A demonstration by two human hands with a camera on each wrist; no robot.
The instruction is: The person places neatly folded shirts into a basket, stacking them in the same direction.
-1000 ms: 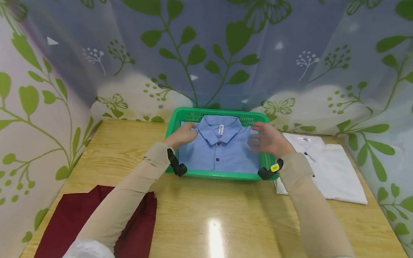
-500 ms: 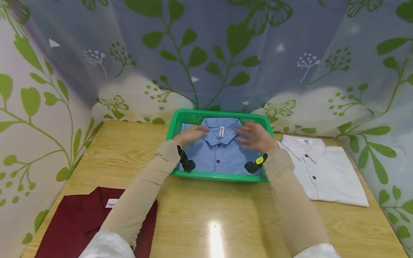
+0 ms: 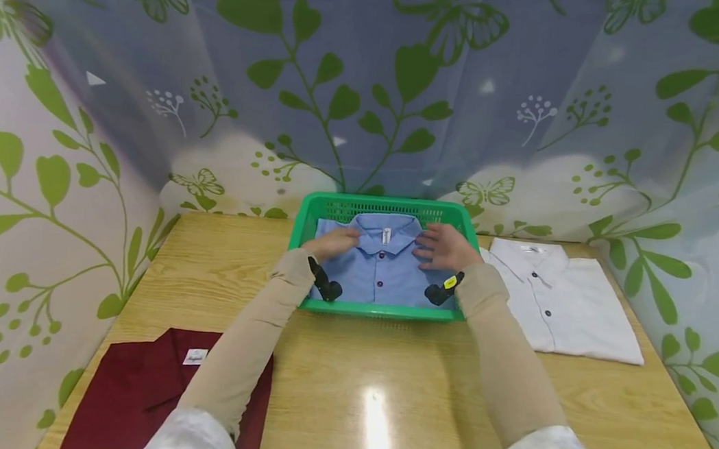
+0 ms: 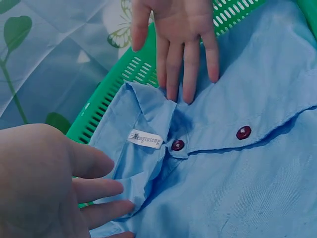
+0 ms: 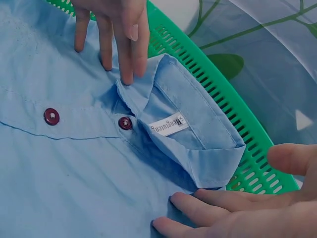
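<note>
Leaf-print curtains back the wooden table (image 3: 351, 361); blue shirt (image 3: 381, 277) lies in the green basket (image 3: 300, 221). Left hand (image 3: 334, 242) and right hand (image 3: 446, 247) press flat-fingered beside the collar (gripping nothing); smooth outward evenly.

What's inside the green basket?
A folded blue shirt fills the green basket, with the left hand and right hand resting flat on it. Anything beneath the shirt is hidden.

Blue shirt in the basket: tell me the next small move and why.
Probably lift both hands clear. The blue shirt already lies folded flat inside the green basket, collar up, with the left hand and right hand resting open-fingered beside the collar, gripping nothing.
</note>
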